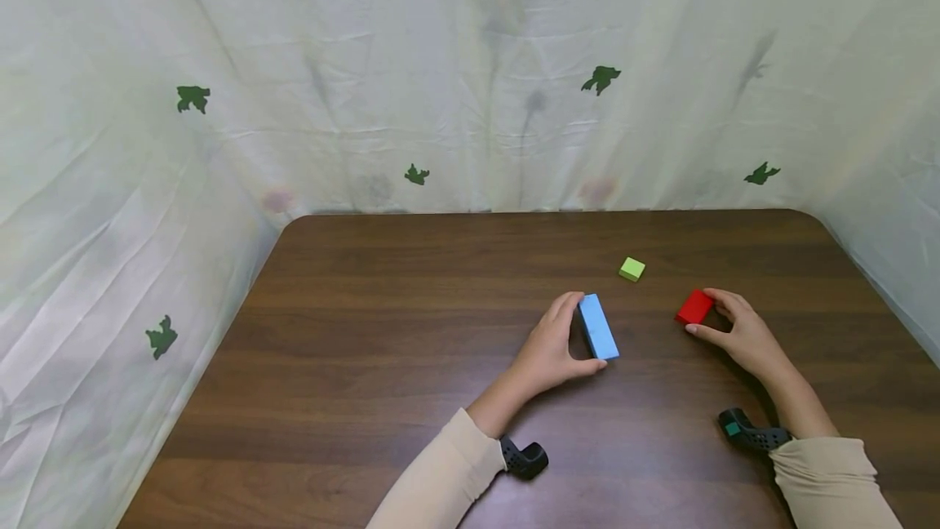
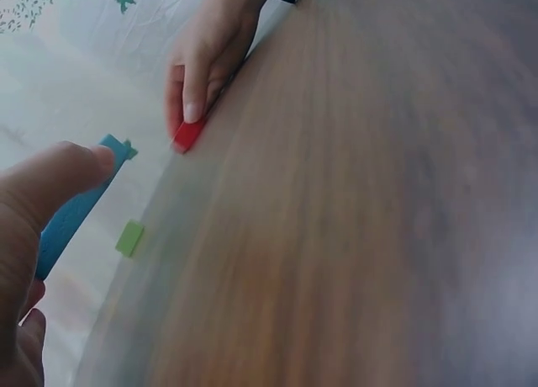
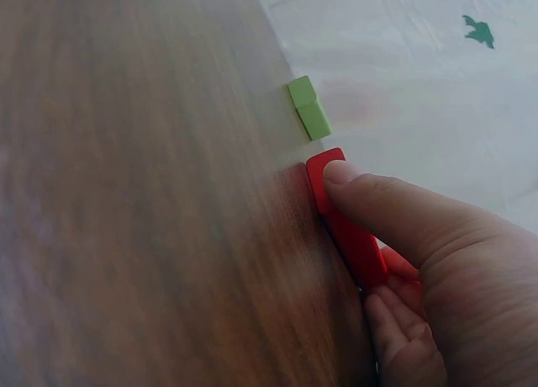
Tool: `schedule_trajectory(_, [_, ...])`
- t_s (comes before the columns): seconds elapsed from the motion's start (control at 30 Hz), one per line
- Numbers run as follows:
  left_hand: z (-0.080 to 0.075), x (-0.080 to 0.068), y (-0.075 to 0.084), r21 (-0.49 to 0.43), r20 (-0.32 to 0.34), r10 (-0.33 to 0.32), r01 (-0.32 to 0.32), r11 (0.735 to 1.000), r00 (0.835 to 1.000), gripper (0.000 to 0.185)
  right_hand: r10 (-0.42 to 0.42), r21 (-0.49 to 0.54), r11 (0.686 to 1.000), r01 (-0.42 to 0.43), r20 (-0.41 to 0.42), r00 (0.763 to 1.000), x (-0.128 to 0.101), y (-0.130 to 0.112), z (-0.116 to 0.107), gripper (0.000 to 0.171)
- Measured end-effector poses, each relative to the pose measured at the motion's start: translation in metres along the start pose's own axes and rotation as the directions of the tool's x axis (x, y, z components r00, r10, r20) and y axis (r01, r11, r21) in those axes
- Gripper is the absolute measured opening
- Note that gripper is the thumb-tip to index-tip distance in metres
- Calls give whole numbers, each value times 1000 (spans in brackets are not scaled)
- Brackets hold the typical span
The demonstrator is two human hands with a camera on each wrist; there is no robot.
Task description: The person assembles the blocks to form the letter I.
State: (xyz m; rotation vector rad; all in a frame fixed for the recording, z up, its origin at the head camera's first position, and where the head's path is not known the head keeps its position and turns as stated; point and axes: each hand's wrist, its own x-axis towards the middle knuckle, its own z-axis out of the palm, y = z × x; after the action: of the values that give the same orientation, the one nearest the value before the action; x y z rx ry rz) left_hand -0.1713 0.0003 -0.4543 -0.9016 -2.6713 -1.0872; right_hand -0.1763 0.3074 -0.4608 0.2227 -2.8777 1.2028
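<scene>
A long blue block [image 1: 599, 327] is pinched end to end between the thumb and fingers of my left hand [image 1: 547, 353], near the middle of the table. To the right, my right hand [image 1: 745, 335] grips a shorter red block [image 1: 694, 307] with the thumb on its near end and fingers at the far end. In the right wrist view the red block [image 3: 353, 235] appears to rest on the table top. Beyond and between the two hands lies a small light-green block [image 1: 632, 269], touched by neither. The left wrist view shows the thumb on the end of the blue block [image 2: 80, 206].
The brown wooden table [image 1: 367, 349] has rounded far corners. Behind it and at both sides hangs a pale curtain [image 1: 455, 88] with green leaf shapes. Each wrist wears a black camera mount [image 1: 525, 460] just by the beige sleeve [image 1: 448, 472].
</scene>
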Motion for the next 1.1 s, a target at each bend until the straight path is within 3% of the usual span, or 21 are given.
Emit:
schedule_trajectory(0.37, [-13, -7, -9, -3, -4, 66, -66, 998, 998, 95, -1, 1, 1000, 1, 2, 1000, -1, 0, 0, 76])
schedule_trajectory(1.1, [-34, -24, -33, 10, 102, 41, -42, 999, 994, 92, 11, 11, 1000, -11, 12, 1000, -2, -2, -1, 76])
